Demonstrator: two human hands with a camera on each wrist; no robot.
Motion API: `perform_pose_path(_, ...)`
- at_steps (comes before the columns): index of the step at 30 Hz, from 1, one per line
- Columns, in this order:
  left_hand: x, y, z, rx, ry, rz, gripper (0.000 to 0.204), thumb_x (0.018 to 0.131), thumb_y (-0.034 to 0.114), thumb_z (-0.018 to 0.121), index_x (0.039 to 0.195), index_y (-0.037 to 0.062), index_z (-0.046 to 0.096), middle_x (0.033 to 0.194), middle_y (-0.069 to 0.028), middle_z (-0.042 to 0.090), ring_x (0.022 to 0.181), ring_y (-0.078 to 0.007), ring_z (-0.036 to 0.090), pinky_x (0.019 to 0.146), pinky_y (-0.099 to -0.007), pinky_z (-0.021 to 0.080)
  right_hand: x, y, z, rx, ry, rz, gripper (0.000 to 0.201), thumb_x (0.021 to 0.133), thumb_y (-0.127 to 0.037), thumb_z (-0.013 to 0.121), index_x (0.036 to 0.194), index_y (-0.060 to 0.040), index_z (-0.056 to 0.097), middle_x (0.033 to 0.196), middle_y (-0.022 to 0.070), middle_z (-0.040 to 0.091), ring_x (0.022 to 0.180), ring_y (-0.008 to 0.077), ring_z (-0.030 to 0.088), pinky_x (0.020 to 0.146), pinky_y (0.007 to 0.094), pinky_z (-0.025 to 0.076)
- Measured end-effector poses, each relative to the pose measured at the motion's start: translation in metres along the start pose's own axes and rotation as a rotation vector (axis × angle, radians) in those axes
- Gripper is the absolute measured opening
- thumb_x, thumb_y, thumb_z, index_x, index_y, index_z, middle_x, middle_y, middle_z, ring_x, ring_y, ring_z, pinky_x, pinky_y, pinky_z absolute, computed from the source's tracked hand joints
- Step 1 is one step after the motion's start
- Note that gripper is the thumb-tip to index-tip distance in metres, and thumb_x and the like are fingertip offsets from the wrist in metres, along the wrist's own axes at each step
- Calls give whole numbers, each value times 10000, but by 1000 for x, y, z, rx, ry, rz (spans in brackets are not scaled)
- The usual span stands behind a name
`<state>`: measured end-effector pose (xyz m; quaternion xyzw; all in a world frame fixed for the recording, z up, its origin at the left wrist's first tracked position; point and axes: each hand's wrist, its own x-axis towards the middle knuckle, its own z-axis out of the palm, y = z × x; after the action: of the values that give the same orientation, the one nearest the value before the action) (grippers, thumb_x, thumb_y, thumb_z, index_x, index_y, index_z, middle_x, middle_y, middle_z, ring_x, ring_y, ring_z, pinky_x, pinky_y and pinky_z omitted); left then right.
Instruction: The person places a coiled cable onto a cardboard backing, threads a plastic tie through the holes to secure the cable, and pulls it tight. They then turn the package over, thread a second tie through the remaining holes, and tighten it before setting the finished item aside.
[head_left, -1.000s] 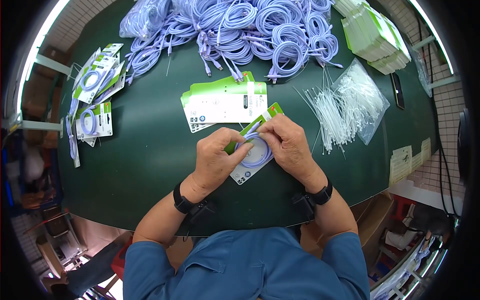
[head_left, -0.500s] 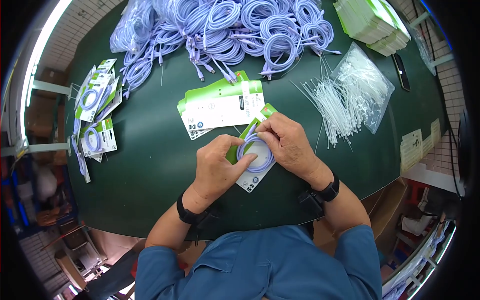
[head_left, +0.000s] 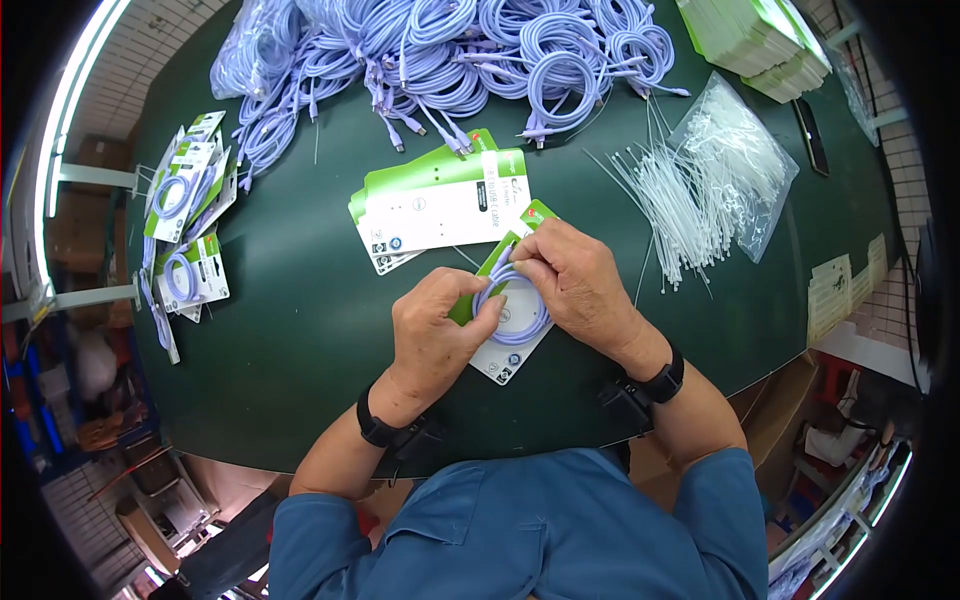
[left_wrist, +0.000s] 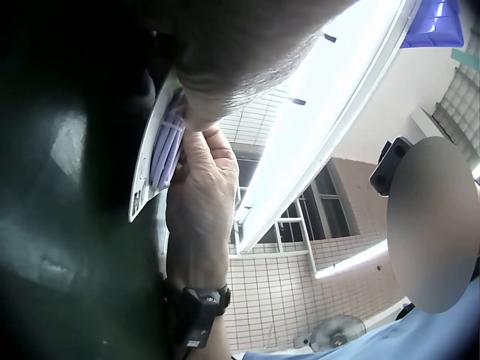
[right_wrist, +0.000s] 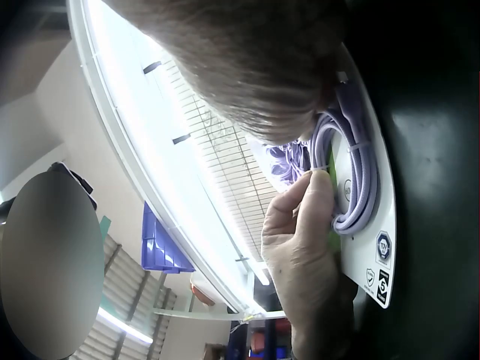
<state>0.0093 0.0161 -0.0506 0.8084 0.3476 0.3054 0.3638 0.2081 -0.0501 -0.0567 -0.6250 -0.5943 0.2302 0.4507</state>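
Since the earlier frames the left hand (head_left: pixel 432 322) has curled tighter, its thumb now pressing the purple cable (head_left: pixel 510 308) onto the card (head_left: pixel 497 362). The right hand (head_left: pixel 573 278) pinches the cable's upper end, probably seating it; the grip is partly hidden. Card and hands sit just below the card stack (head_left: pixel 440 205), otherwise unchanged.

The print on the green-and-white packaging cards (head_left: pixel 445 212) is too small to read.
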Motion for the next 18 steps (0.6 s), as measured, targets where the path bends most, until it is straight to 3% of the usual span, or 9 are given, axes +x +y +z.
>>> perform_pose_path(18, 2, -2, 1, 5, 12, -19, 173, 807, 32, 867, 906, 19, 726, 789, -50, 716, 659, -108, 644, 618, -262, 519, 9, 3, -3, -17, -150, -96, 28, 916, -17, 704, 911, -22, 677, 865, 112, 640, 815, 309, 654, 724, 407, 528)
